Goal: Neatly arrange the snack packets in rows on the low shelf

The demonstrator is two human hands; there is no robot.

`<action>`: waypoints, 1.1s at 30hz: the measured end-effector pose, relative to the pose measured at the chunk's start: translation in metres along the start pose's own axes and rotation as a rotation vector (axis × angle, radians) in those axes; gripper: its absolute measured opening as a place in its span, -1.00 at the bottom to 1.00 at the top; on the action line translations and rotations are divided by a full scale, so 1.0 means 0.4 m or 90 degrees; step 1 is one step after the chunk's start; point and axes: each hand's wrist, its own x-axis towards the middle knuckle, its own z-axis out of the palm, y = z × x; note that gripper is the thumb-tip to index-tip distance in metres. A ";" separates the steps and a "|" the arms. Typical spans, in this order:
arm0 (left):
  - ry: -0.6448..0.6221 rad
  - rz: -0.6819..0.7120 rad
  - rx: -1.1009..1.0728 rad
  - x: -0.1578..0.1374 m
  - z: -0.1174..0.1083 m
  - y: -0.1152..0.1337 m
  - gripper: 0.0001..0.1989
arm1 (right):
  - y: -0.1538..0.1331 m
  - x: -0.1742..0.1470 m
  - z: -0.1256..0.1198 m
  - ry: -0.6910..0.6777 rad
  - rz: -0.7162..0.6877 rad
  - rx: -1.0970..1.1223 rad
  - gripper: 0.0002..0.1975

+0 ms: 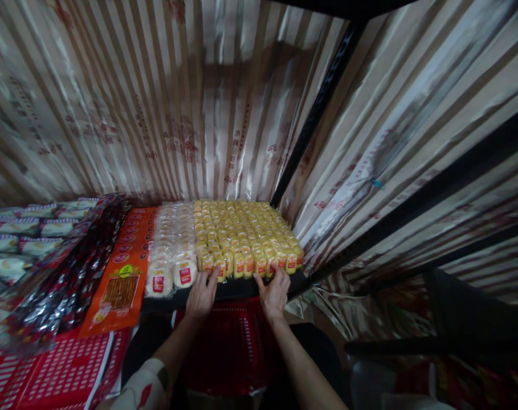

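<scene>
a: where are the person's hands?
b: both rest at the front edge of the block of yellow packets on the black shelf. the left hand lies flat, fingers spread, tips touching the front row.
a: and the other?
b: the right hand is open too, fingers on the front packets, gripping nothing.
a: beside them?
b: white round packets just left, then an orange packet.

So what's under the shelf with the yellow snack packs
Below the black shelf with the yellow snack packs, a red perforated crate shows between the person's forearms. Both hands, left hand and right hand, rest at the shelf's front edge. What the crate holds is too dark to tell.
</scene>
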 end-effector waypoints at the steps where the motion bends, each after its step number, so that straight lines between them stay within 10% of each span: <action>1: 0.000 -0.001 -0.001 0.000 0.000 0.000 -0.58 | 0.003 0.000 0.000 0.000 0.000 0.004 -0.38; 25: 0.038 0.020 -0.043 0.000 -0.014 0.002 -0.57 | 0.020 0.015 0.010 -0.008 0.062 0.233 -0.57; 33: 0.016 0.147 -0.109 0.039 -0.025 0.114 -0.66 | 0.040 0.017 0.006 -0.013 0.084 0.253 -0.66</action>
